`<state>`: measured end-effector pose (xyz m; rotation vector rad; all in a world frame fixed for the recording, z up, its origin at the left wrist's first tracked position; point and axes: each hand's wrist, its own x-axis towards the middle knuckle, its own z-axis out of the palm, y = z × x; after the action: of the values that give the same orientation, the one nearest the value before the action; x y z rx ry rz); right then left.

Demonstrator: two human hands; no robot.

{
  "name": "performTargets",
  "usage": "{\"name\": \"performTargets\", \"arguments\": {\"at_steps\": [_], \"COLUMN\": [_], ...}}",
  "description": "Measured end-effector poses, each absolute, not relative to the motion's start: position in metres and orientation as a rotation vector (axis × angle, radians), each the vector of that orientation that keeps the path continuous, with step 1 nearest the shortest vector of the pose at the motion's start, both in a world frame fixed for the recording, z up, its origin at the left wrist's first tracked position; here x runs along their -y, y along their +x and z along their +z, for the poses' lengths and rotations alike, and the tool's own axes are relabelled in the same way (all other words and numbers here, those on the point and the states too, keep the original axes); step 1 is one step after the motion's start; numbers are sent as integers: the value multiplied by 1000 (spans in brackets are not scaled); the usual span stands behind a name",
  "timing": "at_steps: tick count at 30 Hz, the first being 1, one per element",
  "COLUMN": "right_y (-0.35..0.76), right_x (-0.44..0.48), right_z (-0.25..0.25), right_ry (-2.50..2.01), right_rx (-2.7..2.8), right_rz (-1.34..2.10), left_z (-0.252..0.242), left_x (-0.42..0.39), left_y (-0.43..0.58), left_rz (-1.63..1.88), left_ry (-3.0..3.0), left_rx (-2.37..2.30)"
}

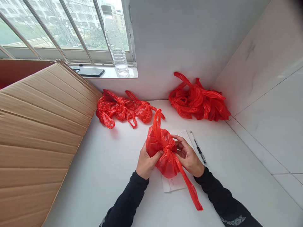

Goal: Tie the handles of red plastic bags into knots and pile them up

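Both my hands hold a knotted red plastic bag (163,148) just above a white table (109,170). My left hand (146,162) grips its left side with the thumb pressed into the plastic. My right hand (188,156) is curled against the knot on the right. One bag handle stands up, another hangs down toward me. A sheet of paper (176,183) lies under the bag.
Tied red bags (123,108) lie at the back left, a pile of loose red bags (199,101) in the back corner. A pen (198,147) lies right of the paper. A cardboard box flap (40,132) fills the left. A bottle (115,41) and phone (91,72) sit on the sill.
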<state>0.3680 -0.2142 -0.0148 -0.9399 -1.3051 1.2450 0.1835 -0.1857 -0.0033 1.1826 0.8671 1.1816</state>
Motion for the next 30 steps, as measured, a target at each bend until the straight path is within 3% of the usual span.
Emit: {"name": "performTargets", "arguments": {"at_steps": [30], "right_y": [368], "right_x": [215], "right_z": [-15], "right_ry": [-958], "right_rx": [1299], "right_rz": [1268], "left_z": [-4], "left_x": [186], "left_y": [187], "left_rz": [1197], "left_ry": [1219], "left_rx": [-904]}}
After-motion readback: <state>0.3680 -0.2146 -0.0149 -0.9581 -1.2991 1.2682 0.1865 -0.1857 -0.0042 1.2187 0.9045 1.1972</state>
